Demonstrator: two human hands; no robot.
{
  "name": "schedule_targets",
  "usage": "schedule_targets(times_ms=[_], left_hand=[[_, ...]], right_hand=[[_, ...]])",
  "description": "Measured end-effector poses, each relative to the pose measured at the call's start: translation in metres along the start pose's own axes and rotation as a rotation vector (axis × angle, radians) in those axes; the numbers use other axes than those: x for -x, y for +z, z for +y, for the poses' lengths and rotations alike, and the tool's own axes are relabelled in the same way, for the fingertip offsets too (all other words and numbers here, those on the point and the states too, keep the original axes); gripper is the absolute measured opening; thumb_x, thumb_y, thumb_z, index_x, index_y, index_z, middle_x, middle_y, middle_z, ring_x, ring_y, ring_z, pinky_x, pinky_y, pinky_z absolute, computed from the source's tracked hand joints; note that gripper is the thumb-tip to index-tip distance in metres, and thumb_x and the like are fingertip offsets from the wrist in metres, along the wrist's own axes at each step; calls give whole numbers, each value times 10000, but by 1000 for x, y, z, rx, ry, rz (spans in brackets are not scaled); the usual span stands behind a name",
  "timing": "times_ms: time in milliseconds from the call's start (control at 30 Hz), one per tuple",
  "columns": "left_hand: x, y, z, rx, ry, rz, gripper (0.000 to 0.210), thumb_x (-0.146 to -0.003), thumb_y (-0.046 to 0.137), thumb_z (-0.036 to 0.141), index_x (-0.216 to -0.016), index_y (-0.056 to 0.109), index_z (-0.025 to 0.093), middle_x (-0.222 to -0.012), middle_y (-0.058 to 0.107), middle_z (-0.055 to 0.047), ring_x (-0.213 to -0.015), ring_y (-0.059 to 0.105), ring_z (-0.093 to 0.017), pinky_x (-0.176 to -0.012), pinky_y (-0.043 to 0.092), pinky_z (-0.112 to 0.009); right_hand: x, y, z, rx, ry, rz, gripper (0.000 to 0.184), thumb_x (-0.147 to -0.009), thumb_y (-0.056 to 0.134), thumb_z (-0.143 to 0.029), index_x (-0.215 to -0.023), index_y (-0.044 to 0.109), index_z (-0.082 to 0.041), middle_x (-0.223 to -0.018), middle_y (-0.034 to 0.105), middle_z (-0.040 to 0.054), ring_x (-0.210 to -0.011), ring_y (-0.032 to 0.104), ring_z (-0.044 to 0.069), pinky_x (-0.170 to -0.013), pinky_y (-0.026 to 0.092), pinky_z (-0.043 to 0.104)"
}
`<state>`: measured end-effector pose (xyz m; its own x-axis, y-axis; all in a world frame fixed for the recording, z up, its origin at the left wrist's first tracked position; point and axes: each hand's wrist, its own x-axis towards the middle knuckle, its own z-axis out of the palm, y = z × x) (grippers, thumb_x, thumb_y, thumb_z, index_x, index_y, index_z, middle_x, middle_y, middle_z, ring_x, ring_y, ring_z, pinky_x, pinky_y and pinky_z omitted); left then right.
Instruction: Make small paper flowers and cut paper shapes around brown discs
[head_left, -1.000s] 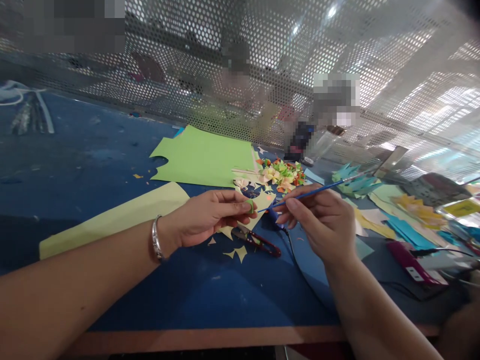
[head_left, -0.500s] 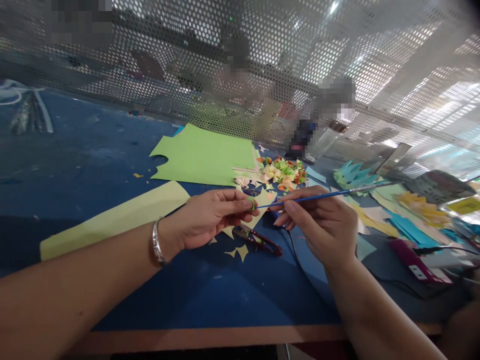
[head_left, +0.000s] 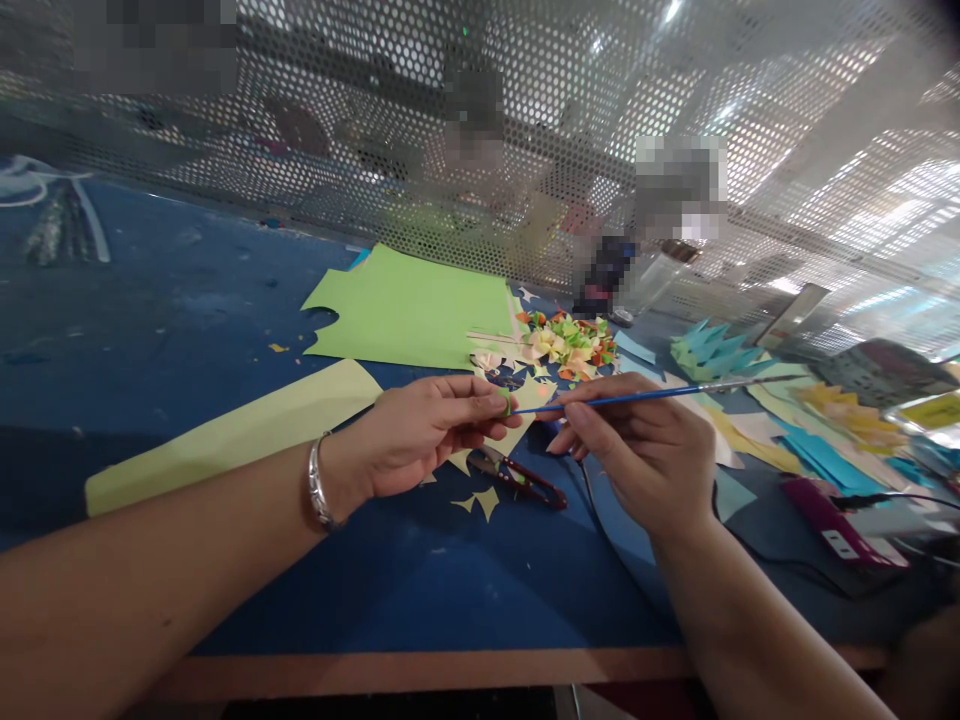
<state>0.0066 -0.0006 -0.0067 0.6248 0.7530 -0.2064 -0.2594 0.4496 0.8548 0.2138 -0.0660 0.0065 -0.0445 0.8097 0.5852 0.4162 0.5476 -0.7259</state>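
With our left hand (head_left: 431, 432) we hold a small green paper piece (head_left: 505, 402), thumb and fingers closed on it, above the middle of the blue table (head_left: 420, 600). With our right hand (head_left: 649, 455) we pinch a slender blue tool (head_left: 637, 396); its left end points at the paper piece, and we cannot tell whether they touch. Dark red snips (head_left: 544, 491) lie on the near side beside pale yellow scraps (head_left: 487, 502). On the far side, we locate paper flowers (head_left: 570, 343) right of a large green sheet (head_left: 420, 310).
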Motion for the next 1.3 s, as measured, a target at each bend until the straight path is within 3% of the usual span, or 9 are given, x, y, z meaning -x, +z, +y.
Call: schedule_targets(times_ms=[233,500,667,833,967,1200,1300], left_hand=[[1,0,-2,-13,98,-37,181,-850,819,308,-814,731,153,-852,717,-15,-763,598,-84,-716,423,-198],[3,9,-4,-54,211,157,155,-821,802,287,-781,709,169,-781,614,17,-766,564,-108,-726,401,-237],[4,12,-3,-165,258,170,178,-850,769,317,-798,676,174,-780,601,20,-776,556,-120,-752,420,-253],[3,2,3,-277,310,199,179,-888,729,319,-798,657,181,-795,620,1,-764,553,-124,-730,431,-262],[1,-6,7,-409,295,239,169,-908,705,338,-842,670,186,-816,646,-14,-683,533,-111,-651,422,-259],[5,-6,8,-817,496,244,212,-916,665,353,-1005,708,166,-872,721,-49,-799,645,-167,-721,471,-282],[10,-7,15,-897,428,179,192,-883,682,331,-996,717,181,-804,739,-43,-737,667,-175,-659,467,-277]], right_hand=[[0,4,4,57,-25,-78,60,-955,688,-194,-982,741,-188,-836,785,24,-587,741,140,-518,585,233],[3,7,8,150,-48,-108,107,-954,701,-224,-1034,765,-193,-858,791,25,-680,748,143,-642,602,265],[3,8,5,171,-28,-114,99,-959,693,-221,-1024,763,-195,-836,783,16,-650,731,136,-641,600,273],[3,5,3,74,3,6,77,-957,688,-233,-929,739,-182,-753,743,9,-511,670,124,-486,544,255],[3,2,7,73,22,57,164,-964,676,-274,-832,712,-184,-760,696,11,-538,660,123,-512,536,254],[-5,-3,11,187,124,-200,231,-982,586,-284,-784,645,-181,-664,619,-13,-523,591,111,-507,455,245],[-7,-4,9,268,109,-285,244,-963,575,-286,-747,619,-184,-620,583,-21,-526,525,105,-519,400,251]])
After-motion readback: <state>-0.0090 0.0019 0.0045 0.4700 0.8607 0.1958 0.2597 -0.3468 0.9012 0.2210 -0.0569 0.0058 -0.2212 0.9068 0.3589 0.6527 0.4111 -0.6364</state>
